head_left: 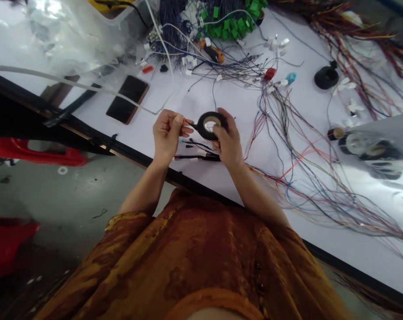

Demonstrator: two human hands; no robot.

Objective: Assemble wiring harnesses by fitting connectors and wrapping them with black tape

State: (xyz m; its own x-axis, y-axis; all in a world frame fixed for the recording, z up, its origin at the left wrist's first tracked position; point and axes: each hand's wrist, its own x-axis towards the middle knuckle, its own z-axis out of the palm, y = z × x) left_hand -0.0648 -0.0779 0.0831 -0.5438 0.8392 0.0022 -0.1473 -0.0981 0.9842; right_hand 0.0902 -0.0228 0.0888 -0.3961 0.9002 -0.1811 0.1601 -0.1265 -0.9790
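Note:
My right hand (228, 140) grips a roll of black tape (203, 129), thumb near its hole and fingers around the far edge. Between the roll and my left hand (168, 135) runs a short dark strip. My left hand is pinched on thin wires (185, 121), orange-red where they show at the fingertips; the rest of them is hidden by the fingers. Just below the roll, black-sleeved wires (198, 157) lie on the white table (190, 95), partly behind my right hand.
A phone (127, 98) lies left of my hands. Beyond are loose wires with white connectors, an orange-black tool (213, 51) and green connectors (224, 26). Long coloured wires (301, 186) spread rightward, near another black roll (326, 78). The table's dark edge (135, 162) runs close to my body.

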